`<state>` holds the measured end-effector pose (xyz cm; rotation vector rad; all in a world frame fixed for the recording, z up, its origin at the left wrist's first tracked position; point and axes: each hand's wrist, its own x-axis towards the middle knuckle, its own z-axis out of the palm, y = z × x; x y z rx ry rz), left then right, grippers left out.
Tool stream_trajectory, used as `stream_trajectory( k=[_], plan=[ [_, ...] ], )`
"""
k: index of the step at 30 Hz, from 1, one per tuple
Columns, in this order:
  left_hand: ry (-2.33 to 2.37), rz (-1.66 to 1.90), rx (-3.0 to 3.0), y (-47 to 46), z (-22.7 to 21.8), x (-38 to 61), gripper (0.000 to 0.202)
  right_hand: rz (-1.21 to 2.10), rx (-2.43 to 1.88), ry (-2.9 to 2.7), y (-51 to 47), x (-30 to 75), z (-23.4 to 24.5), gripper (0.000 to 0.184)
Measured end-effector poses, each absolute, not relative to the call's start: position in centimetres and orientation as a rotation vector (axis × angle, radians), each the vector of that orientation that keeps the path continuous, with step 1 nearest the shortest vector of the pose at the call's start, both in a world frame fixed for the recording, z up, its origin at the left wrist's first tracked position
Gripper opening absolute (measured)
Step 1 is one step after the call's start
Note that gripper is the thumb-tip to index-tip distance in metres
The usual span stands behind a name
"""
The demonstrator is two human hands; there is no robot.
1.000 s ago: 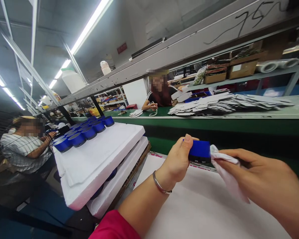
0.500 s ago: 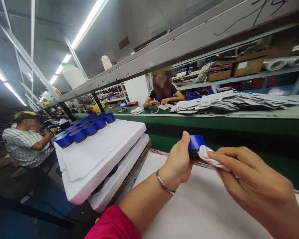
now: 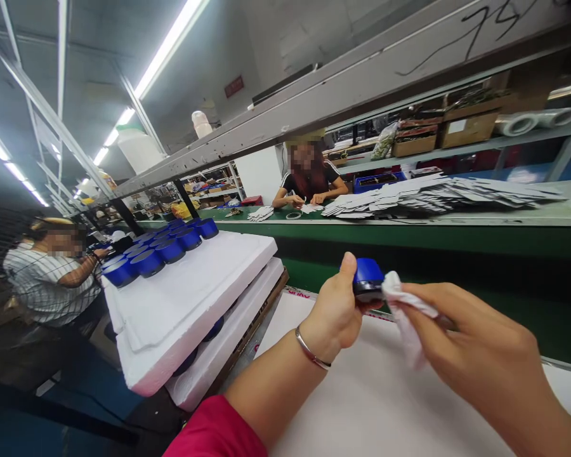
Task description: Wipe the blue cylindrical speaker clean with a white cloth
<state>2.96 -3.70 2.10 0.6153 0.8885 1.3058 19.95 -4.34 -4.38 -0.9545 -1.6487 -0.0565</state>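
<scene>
My left hand (image 3: 339, 306) is closed round a blue cylindrical piece with a black base (image 3: 368, 278), holding it up over the white work surface (image 3: 356, 387). A thin bracelet is on that wrist. My right hand (image 3: 476, 343) pinches a white cloth (image 3: 404, 304) between thumb and fingers. The cloth's bunched tip is at the right side of the blue piece, near its black base; part of it hangs below my fingers. Similar blue cylinders (image 3: 170, 249) stand in rows on a white foam slab (image 3: 204, 279) to the left.
A second foam slab (image 3: 247, 330) lies under the first, with more dark blue pieces between them. Across the green bench, a co-worker (image 3: 309, 174) sits beside a heap of white cards (image 3: 433, 197). Another person (image 3: 52, 273) is at far left. A metal shelf beam (image 3: 285, 127) runs overhead.
The blue piece has tilted and shifted slightly left in my left hand. My right hand's cloth has moved a little, and more of it now hangs down.
</scene>
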Motion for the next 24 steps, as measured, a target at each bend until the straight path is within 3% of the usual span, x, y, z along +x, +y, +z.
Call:
stream_trajectory(
  k=[5,9,12,16,20,24],
  plan=[
    [0.850,1.335,0.706,-3.4,2.1,2.4,0.069,0.152,-1.255,-1.547,-3.7,22.3,-3.8,0.027],
    [0.845,1.332,0.728,-3.2,1.0,2.9,0.071,0.105,-1.071,-1.456,-6.9,19.5,-2.2,0.027],
    [0.812,1.372,0.758,-3.3,0.6,3.1,0.072,0.248,-1.030,-1.511,-6.9,18.6,-2.4,0.028],
    [0.738,1.368,0.733,-3.7,1.9,2.9,0.070,0.462,-1.335,-1.402,-4.0,21.0,-3.3,0.041],
    [0.681,1.282,0.680,-3.9,2.5,3.0,0.071,0.467,-1.356,-1.237,-4.8,21.1,-2.8,0.055],
    [0.678,1.314,0.720,-3.6,0.9,3.2,0.070,0.219,-1.091,-1.317,-7.5,18.6,-1.7,0.031]
  ],
)
